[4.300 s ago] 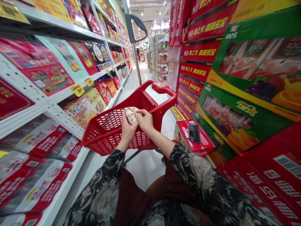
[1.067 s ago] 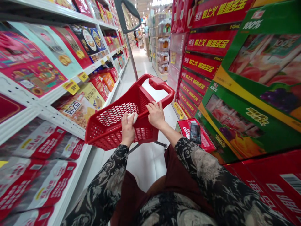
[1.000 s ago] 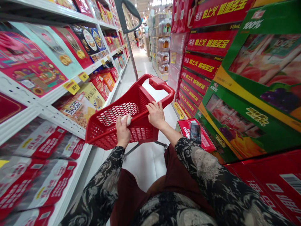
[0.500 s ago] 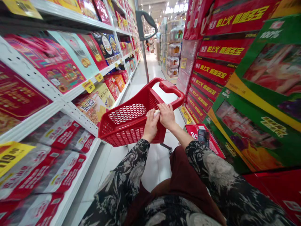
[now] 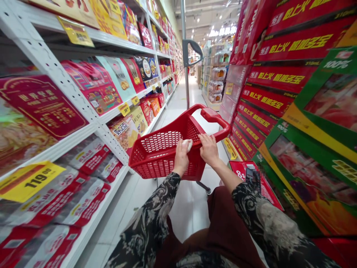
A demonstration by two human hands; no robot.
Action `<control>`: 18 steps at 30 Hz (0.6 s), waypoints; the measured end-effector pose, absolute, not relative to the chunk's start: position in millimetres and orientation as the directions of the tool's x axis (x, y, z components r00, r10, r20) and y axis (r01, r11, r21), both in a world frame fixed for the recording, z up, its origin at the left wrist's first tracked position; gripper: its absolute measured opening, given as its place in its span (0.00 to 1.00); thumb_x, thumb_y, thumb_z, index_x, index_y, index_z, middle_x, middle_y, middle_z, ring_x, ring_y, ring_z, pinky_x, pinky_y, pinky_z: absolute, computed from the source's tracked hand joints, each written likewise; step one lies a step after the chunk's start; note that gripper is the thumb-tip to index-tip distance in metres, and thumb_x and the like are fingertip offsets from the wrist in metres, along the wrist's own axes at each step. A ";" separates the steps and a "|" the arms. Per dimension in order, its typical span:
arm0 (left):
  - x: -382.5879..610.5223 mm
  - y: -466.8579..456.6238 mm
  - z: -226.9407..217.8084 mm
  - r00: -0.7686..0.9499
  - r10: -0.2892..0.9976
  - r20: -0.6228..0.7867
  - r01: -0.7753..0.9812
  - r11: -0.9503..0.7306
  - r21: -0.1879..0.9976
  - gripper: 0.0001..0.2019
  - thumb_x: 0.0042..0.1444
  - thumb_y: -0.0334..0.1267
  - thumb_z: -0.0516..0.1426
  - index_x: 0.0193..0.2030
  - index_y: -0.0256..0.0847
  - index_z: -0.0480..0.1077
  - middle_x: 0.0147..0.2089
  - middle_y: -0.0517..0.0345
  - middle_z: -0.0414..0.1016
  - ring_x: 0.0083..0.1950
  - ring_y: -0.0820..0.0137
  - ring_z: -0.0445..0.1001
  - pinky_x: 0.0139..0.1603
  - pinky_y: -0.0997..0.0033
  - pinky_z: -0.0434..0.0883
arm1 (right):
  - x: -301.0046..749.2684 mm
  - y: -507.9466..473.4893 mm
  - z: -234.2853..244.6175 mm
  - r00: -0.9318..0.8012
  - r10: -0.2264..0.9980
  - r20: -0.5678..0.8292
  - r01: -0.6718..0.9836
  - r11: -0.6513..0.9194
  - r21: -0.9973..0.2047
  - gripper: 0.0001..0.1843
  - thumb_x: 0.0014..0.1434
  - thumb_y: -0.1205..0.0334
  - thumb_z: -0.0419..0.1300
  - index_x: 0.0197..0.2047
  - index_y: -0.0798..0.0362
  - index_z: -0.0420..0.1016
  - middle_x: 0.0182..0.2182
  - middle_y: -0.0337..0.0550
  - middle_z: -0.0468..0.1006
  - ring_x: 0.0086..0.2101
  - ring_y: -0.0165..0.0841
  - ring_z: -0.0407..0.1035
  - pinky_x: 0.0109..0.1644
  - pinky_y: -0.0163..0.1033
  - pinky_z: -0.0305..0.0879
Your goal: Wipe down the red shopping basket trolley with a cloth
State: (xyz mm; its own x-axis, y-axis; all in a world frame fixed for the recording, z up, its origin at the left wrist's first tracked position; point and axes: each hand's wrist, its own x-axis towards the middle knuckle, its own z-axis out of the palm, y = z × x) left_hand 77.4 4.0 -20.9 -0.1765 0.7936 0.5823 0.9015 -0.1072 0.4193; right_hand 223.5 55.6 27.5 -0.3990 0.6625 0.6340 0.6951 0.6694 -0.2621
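In the head view a red plastic shopping cart [image 5: 160, 163] stands in front of me, turned sideways, its latticed basket showing nothing inside. My left hand [image 5: 181, 160] is closed around a small wad of white cloth or tissue [image 5: 189, 144], at the near side of the basket. To the right of it, my right hand [image 5: 209, 150] has its fingers curled over the basket's near rim, close to the red push handle [image 5: 213, 115]. The two hands are a little apart. A tall metal pole with a grey loop grip [image 5: 192, 53] rises behind the cart.
White shelves [image 5: 108, 145] with boxed and bagged goods run along the left. Red cartons [image 5: 276, 93] and green fruit-picture boxes [image 5: 315, 163] are stacked on the right. A red box with a dark phone-like item [image 5: 253, 178] lies low beside my right forearm. The tiled aisle [image 5: 182, 89] runs ahead.
The hands have parted: my right hand has moved right along the rim, away from the white wad, which stays in my left. The whole view has shifted, with the cart appearing lower and farther right.
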 end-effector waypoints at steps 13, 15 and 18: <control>21.0 -24.4 -5.8 -0.462 0.779 0.425 0.721 0.050 0.691 0.31 0.47 0.19 0.46 0.59 0.39 0.65 0.69 0.51 0.55 0.71 0.63 0.50 0.71 0.58 0.50 | 212.7 43.8 31.8 -0.401 0.647 0.649 0.622 0.712 -0.325 0.25 0.55 0.72 0.50 0.56 0.59 0.69 0.55 0.54 0.71 0.58 0.44 0.60 0.66 0.58 0.46; 33.5 -20.3 11.1 -0.526 0.769 0.364 0.527 -0.042 0.849 0.32 0.47 0.21 0.48 0.61 0.40 0.62 0.67 0.54 0.60 0.69 0.65 0.53 0.70 0.61 0.51 | 196.7 34.3 34.8 -0.418 0.641 0.643 0.490 0.756 -0.434 0.24 0.58 0.67 0.51 0.58 0.58 0.66 0.58 0.54 0.68 0.59 0.41 0.59 0.66 0.54 0.50; 64.7 -10.5 39.8 -0.497 0.842 0.208 0.019 -0.229 0.973 0.32 0.48 0.27 0.52 0.63 0.41 0.58 0.61 0.54 0.68 0.62 0.65 0.65 0.65 0.62 0.61 | 174.1 24.5 37.2 -0.412 0.694 0.591 0.307 0.716 -0.627 0.29 0.60 0.57 0.53 0.64 0.57 0.59 0.63 0.53 0.60 0.63 0.39 0.53 0.65 0.48 0.54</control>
